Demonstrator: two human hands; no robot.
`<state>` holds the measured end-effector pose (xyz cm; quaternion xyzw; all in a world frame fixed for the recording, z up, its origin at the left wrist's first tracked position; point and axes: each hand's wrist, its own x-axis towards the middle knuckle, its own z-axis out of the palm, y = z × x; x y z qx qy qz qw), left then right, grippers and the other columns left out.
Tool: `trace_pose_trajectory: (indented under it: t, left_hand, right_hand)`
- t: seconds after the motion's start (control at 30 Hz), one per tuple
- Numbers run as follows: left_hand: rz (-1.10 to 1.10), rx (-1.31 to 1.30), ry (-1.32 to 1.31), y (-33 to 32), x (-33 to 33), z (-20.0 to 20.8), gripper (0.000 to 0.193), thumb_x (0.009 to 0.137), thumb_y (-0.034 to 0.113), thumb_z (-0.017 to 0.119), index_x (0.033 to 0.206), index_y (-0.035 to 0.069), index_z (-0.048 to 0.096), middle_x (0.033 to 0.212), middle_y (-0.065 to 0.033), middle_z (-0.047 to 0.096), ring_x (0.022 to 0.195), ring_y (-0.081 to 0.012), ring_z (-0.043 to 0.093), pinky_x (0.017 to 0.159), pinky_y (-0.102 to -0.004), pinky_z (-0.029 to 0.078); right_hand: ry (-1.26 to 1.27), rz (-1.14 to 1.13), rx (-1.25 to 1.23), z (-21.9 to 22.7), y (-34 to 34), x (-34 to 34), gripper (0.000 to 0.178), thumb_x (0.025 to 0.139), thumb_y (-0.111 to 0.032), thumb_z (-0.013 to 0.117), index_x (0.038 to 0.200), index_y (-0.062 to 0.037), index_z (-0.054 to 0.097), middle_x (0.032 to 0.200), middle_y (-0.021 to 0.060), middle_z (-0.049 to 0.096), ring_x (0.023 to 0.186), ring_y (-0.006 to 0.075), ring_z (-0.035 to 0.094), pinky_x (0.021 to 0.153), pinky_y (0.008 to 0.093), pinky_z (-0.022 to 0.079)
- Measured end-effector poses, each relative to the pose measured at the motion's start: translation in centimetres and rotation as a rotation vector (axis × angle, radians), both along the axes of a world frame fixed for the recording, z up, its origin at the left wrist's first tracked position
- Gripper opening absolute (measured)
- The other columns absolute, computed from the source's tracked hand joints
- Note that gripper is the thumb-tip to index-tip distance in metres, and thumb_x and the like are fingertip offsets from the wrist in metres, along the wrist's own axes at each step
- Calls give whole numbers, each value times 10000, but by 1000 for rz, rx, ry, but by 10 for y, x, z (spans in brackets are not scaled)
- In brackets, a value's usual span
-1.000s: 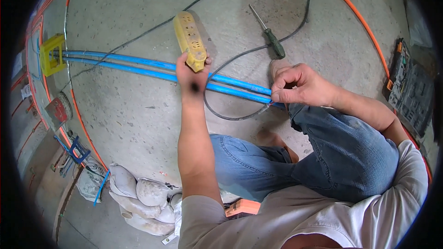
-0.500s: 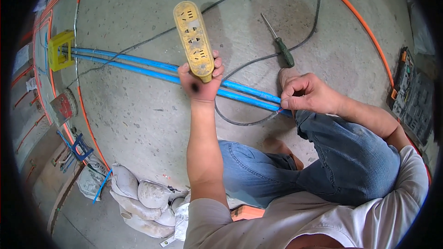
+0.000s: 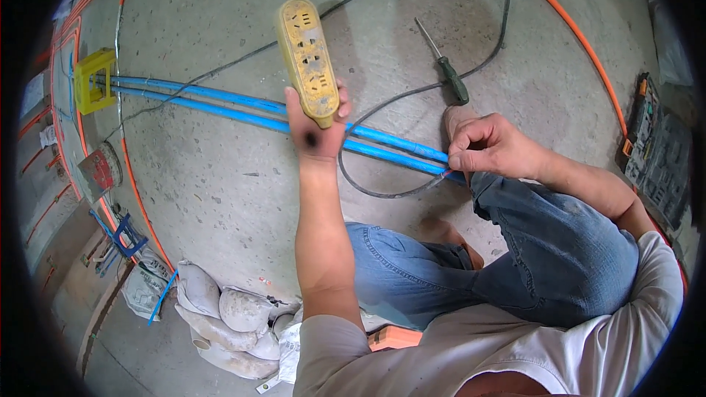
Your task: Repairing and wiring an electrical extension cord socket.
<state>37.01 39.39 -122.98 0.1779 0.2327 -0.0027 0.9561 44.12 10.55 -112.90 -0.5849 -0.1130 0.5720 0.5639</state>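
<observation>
My left hand (image 3: 316, 136) is wrapped round the lower end of a worn, dirt-marked yellow power strip (image 3: 310, 59), its sockets facing up. Below that end, a dark round spot shows on the hand. Beside my raised knee, my right hand (image 3: 489, 148) pinches thumb against forefinger at the end of a black cable (image 3: 397, 195). A bit of red wire (image 3: 446, 173) shows just by those fingertips; the rest of that end is hidden. Farther out on the floor lies a screwdriver (image 3: 452, 79) with a dark green handle, across the cable.
Two blue pipes (image 3: 220, 106) run along the concrete floor beneath my hands to a yellow box-shaped frame (image 3: 95, 81). An orange conduit (image 3: 573, 29) curves past an open dark tool case (image 3: 658, 154) at right. White sacks (image 3: 243, 312) are piled at near left.
My left hand has shifted slightly left with the power strip, which has tilted a little so more of its left side shows. My right hand stays at the cable end.
</observation>
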Motion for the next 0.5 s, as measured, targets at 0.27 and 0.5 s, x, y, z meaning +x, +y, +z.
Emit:
trace_pose_trajectory:
  t: [0.27, 0.5]
  left_hand:
    - [-241, 2358, 680, -1, -10, -53, 724, 814, 290, 715, 1356, -37, 365, 1129, -239, 539, 1014, -405, 523, 883, -465, 434]
    - [-167, 2443, 564, -23, 23, -36, 767, 789, 259, 715, 1366, -57, 321, 1181, -252, 480, 1071, -408, 467, 912, -481, 388]
  right_hand:
    - [-8, 2, -1, -5, -2, -2, 167, 870, -180, 699, 888, -15, 714, 799, 19, 651, 745, 83, 570, 662, 248, 451]
    - [-29, -5, 2, -3, -8, 6, 87, 857, -95, 700, 855, -9, 699, 778, 31, 621, 748, 104, 558, 675, 258, 444]
